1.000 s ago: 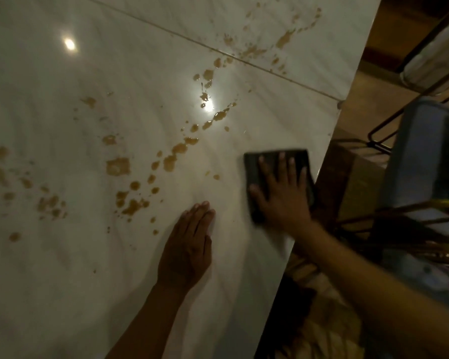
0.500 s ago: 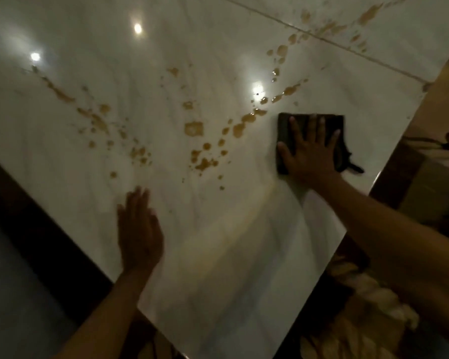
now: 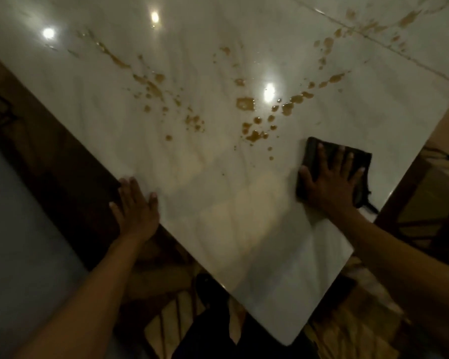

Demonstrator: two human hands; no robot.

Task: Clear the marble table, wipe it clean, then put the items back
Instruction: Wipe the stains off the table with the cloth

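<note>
While the cloth point(image 3: 312, 161) is pressed flat near the right edge of the table point(image 3: 218, 229) by the spread, straight fingers of the right hand point(image 3: 329, 181), the brown spill point(image 3: 254, 128) to its left could be smeared wider if the cloth is dragged through it. The left hand point(image 3: 135, 206) lies flat, fingers straight, on the near-left edge. No removed items are seen; the dark surroundings are hard to make out.

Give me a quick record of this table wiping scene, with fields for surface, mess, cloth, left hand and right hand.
surface: marble table, glossy, lamp glare
mess: brown spill spots, scattered, unwiped
cloth: dark cloth, flat near the right edge
left hand: left hand resting flat at the table's left edge
right hand: right hand pressing the cloth, fingers spread
</note>
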